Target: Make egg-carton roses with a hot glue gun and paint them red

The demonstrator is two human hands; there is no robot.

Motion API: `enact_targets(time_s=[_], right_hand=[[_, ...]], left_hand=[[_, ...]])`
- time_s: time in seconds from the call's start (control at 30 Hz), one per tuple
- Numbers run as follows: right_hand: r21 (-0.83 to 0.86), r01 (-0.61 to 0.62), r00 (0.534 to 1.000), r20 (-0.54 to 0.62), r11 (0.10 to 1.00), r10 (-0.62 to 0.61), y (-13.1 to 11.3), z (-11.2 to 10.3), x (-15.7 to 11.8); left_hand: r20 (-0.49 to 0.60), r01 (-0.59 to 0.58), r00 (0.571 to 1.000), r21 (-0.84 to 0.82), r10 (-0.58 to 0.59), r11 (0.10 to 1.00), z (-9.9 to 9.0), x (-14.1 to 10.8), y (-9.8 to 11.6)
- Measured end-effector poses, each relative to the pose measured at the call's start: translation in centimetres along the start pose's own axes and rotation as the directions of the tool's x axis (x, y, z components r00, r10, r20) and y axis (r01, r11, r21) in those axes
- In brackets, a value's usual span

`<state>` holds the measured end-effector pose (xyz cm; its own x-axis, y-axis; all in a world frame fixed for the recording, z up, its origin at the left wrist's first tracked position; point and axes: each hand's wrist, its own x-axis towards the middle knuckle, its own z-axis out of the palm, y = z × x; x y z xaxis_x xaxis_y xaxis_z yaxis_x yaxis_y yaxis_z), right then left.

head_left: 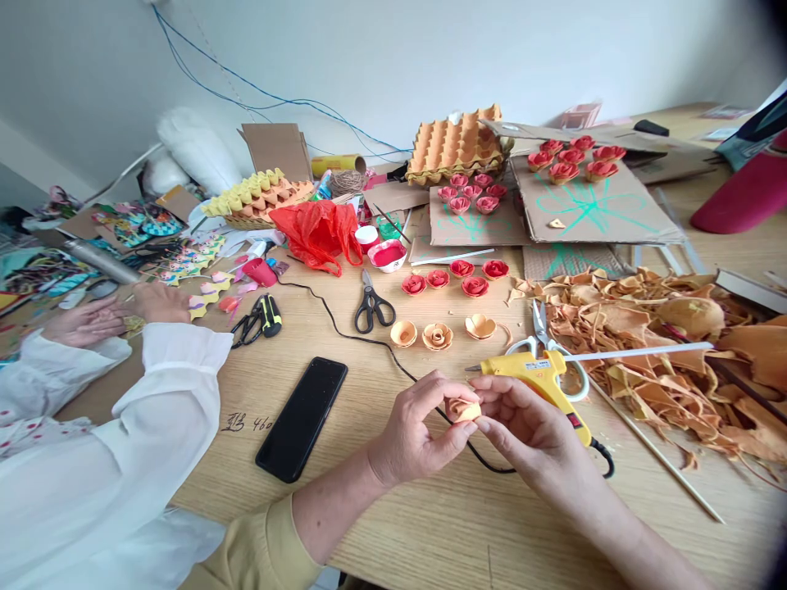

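Observation:
Between my two hands, above the table's front part, is a small orange rolled flower piece (pixel 462 408). My left hand (pixel 421 430) pinches it from the left with thumb and forefinger. From the right, the fingertips of my right hand (pixel 529 422) close on the same piece. A yellow glue gun (pixel 541 378) with a white stick lies just behind my right hand, over white-handled scissors (pixel 539 324). Beyond my hands stand an orange paper rose (pixel 437 336) and two open orange cups (pixel 404 333), (pixel 480 327). Behind these are several red roses (pixel 475 286).
A phone (pixel 301 418) lies left of my hands, and black scissors (pixel 372 307) behind it. Orange scraps (pixel 639 352) heap at the right. A black cord (pixel 332 321) crosses the table. At the left, a person's white sleeves (pixel 166 401) reach in. Egg trays (pixel 455 146) and cardboard (pixel 596 201) stand behind.

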<state>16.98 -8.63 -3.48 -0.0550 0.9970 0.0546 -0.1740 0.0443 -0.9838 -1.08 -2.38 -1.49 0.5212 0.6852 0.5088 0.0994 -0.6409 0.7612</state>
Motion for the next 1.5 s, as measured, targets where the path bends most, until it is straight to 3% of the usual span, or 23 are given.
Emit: enact_targets(time_s=[0.1,0.2,0.3,0.37,0.5,0.63,0.7,0.8,0.9,1.0,1.03,1.1,1.17,1.2,1.23,1.3,1.37,1.43,1.5], right_hand=[[-0.073,0.001,0.999,0.032,0.997,0.002,-0.7,-0.2,-0.4],[-0.059,-0.07,0.984,0.162,0.996,0.079,-1.2,0.2,-0.7],[0.019,-0.12,0.946,0.306,0.993,0.108,-1.3,1.0,-0.5],[-0.025,-0.093,0.944,0.314,0.995,0.096,-1.4,1.2,0.0],[-0.276,-0.026,0.96,0.261,0.961,0.101,-2.1,0.4,0.3],[-0.125,-0.108,0.948,0.285,0.986,0.14,-3.3,-1.3,-0.4],[0.017,-0.12,0.97,0.215,0.993,0.113,-4.1,-2.4,-0.7],[0.229,0.053,0.998,-0.057,0.972,-0.041,-5.7,-4.2,-0.9],[0.243,0.231,0.91,-0.396,0.942,-0.121,-7.6,-5.6,-0.7],[0.11,0.33,0.798,-0.562,0.938,-0.215,-8.1,-5.9,-0.3],[0.07,0.329,0.802,-0.547,0.942,-0.24,-7.7,-5.7,-0.1],[0.049,0.211,0.897,-0.407,0.976,-0.173,-6.2,-4.6,0.0],[0.038,0.093,0.954,-0.291,0.995,-0.078,-4.4,-3.0,0.0],[0.037,-0.008,0.995,-0.104,0.999,0.012,-3.6,-2.1,0.0],[0.039,-0.105,0.99,0.101,0.994,0.1,-2.9,-1.3,0.0],[-0.015,-0.215,0.912,0.356,0.977,0.206,-2.2,-0.1,0.0],[-0.095,-0.243,0.869,0.422,0.965,0.26,-2.3,0.2,0.0],[-0.122,-0.232,0.887,0.381,0.965,0.261,-2.9,-0.5,0.1],[-0.035,-0.2,0.929,0.31,0.979,0.201,-3.6,-2.0,0.0]], left_hand=[[0.023,0.155,0.988,-0.22,-0.154,0.963,-0.3,0.1,0.5],[0.191,0.35,0.937,-0.512,-0.294,0.784,-0.4,0.1,0.9],[0.357,0.468,0.884,-0.661,-0.303,0.586,-0.4,0.1,0.7],[0.402,0.493,0.87,-0.693,-0.285,0.526,-0.3,0.0,0.4],[0.366,0.506,0.861,-0.677,-0.353,0.534,-0.5,0.3,-0.4],[0.253,0.495,0.858,-0.638,-0.446,0.59,-1.0,0.9,-0.8],[0.231,0.494,0.859,-0.61,-0.457,0.62,-1.1,1.0,-0.9],[0.223,0.488,0.867,-0.56,-0.446,0.669,-1.1,1.0,-1.0],[0.211,0.47,0.88,-0.519,-0.426,0.714,-0.9,0.7,-1.0],[0.212,0.46,0.887,-0.503,-0.411,0.732,-0.8,0.4,-0.8],[0.228,0.46,0.887,-0.515,-0.401,0.723,-0.7,0.3,-0.7],[0.279,0.457,0.889,-0.576,-0.362,0.678,-0.6,0.1,-0.6],[0.33,0.452,0.892,-0.65,-0.31,0.611,-0.5,0.0,-0.5],[0.34,0.442,0.897,-0.68,-0.282,0.585,-0.4,0.0,-0.5],[0.347,0.431,0.902,-0.702,-0.256,0.568,-0.4,0.0,-0.5],[0.353,0.412,0.91,-0.723,-0.217,0.554,-0.4,-0.1,-0.5],[0.354,0.412,0.91,-0.711,-0.216,0.569,-0.5,0.0,-0.4],[0.334,0.423,0.906,-0.668,-0.261,0.612,-0.6,0.0,-0.3],[0.27,0.415,0.91,-0.591,-0.315,0.692,-0.7,0.1,-0.2]])
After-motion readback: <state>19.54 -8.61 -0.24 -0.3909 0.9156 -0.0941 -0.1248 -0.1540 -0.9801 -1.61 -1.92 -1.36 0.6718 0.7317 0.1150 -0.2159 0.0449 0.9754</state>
